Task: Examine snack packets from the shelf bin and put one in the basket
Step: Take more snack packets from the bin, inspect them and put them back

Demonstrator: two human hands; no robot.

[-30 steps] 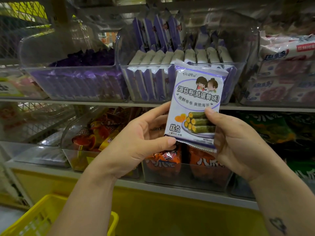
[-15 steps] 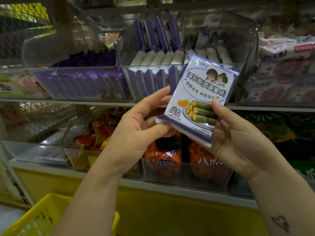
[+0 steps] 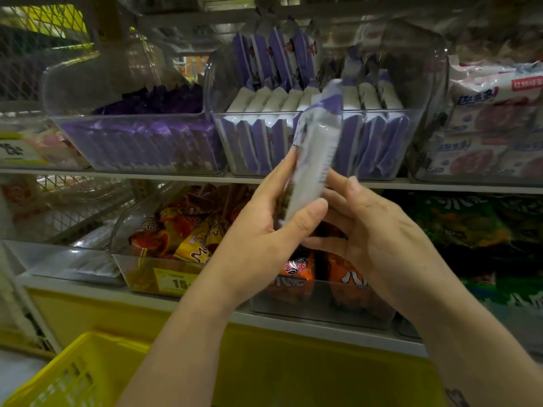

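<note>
Purple-and-white foil snack packet (image 3: 314, 148) is edge-on to me, roughly upright, motion-blurred, and in the air in front of the clear plastic shelf bin (image 3: 423, 92) of matching packets. Left hand (image 3: 264, 230) pinches its lower end, thumb on the near side, fingers on the left. Right hand (image 3: 382, 239): fingers against the packet's right side, can't tell if it's actually gripping. Yellow plastic basket (image 3: 67, 374) is near left, well below.

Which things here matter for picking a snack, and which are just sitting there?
In the job: snack packet, pinched by the left hand, right hand touching it; clear shelf bin; yellow basket.
Just there: orange packets; green bags; dark purple packets.
</note>
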